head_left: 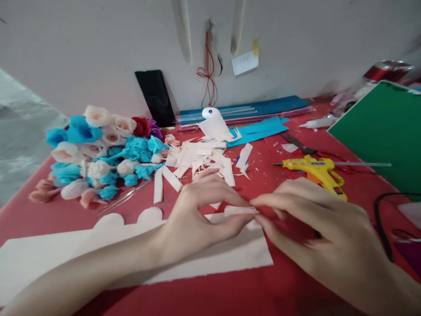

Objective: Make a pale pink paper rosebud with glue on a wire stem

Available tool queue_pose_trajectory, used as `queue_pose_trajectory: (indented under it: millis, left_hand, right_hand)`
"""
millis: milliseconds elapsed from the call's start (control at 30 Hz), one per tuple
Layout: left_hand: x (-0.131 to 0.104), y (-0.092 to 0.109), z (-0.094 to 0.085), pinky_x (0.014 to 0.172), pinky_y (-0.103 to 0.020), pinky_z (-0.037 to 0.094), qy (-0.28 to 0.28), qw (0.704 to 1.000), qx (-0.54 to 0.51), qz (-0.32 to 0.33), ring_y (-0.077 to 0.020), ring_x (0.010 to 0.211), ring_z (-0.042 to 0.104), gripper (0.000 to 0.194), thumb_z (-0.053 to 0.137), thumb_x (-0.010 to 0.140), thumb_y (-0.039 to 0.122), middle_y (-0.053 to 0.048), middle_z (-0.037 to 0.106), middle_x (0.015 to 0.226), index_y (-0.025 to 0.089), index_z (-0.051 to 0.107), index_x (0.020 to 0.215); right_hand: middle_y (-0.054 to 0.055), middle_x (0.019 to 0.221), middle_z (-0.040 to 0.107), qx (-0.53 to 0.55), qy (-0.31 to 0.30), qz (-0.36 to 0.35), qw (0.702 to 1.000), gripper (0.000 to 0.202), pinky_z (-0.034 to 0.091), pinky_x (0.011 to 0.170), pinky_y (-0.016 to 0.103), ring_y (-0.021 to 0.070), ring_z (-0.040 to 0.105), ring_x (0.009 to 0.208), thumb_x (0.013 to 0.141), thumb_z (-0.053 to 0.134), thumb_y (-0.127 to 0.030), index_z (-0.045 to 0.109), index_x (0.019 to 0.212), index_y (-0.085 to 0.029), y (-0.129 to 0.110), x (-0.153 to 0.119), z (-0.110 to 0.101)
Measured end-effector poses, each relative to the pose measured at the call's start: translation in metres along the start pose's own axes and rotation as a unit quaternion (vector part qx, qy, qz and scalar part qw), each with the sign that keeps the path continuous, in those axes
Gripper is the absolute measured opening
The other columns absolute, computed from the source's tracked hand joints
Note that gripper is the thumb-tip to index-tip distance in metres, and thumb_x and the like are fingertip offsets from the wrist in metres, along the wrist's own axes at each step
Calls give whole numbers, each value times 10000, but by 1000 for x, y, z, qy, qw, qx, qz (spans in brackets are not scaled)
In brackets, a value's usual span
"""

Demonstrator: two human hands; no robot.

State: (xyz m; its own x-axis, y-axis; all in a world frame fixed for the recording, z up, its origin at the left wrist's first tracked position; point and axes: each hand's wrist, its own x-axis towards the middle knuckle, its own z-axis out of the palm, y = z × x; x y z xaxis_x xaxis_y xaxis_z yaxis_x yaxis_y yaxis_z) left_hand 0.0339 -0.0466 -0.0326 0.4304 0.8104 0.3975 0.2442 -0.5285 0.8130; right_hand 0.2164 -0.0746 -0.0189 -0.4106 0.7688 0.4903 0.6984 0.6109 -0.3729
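A small rolled piece of pale pink crepe paper [237, 210] is held between my two hands over the table. My left hand [207, 210] pinches it between thumb and fingers. At its right end, the thumb and forefinger of my right hand [315, 219] close on the tip. Beneath both hands lies a long pale paper sheet [243, 254]. Two pale rounded paper pieces [150, 215] rest along its upper edge. Just beyond my left hand spread loose pale paper strips and scraps [184, 158].
Blue, cream and pink paper flowers [98, 153] are heaped at left. A yellow glue gun [315, 169] lies right, near scissors [299, 144]. A green board [381, 136] leans at the right edge. A black phone [156, 96] stands against the wall, left of a white bird-like figure [215, 123].
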Motion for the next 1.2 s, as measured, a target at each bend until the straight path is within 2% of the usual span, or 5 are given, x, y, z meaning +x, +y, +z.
queue_pose_trajectory:
  millis: [200, 433, 800, 1000, 1200]
  left_hand:
    - [-1, -1, 1, 687, -309, 450, -12, 999, -6, -33, -132, 635, 580, 42, 684, 720, 161, -20, 685, 656, 137, 676, 687]
    - [-1, -2, 1, 667, -305, 454, -5, 1000, 15, -17, -133, 634, 572, 21, 691, 714, 161, -19, 686, 655, 150, 684, 698]
    - [0, -1, 0, 812, -370, 437, -22, 998, 63, 4, -140, 638, 583, 30, 689, 715, 190, 0, 694, 658, 179, 672, 737]
    - [-1, -2, 1, 1041, -415, 286, -36, 994, 102, 22, -114, 671, 610, 20, 669, 729, 167, 24, 691, 681, 182, 676, 739]
    - [-1, -5, 3, 924, -386, 405, -25, 997, 77, 12, -124, 652, 602, 35, 692, 713, 183, 7, 686, 664, 171, 669, 690]
  right_hand:
    - [-51, 653, 600, 30, -12, 27, 999, 60, 368, 552, 233, 85, 509, 588, 776, 595, -156, 625, 773, -208, 1, 1, 0]
    - [-63, 607, 574, 47, -27, 34, 998, 68, 364, 548, 210, 63, 472, 521, 767, 597, -146, 624, 743, -205, 1, 7, -2]
    - [-48, 651, 591, 42, -45, -15, 998, 74, 364, 589, 214, 70, 506, 583, 780, 584, -118, 622, 763, -180, 9, 6, -4]
    - [-49, 643, 578, 34, -85, -16, 996, 98, 351, 626, 233, 84, 489, 606, 793, 561, -114, 613, 758, -189, 10, 10, -7]
    - [-48, 617, 559, 38, -84, -11, 996, 106, 346, 622, 233, 84, 464, 589, 771, 572, -93, 615, 732, -181, 11, 9, -7]
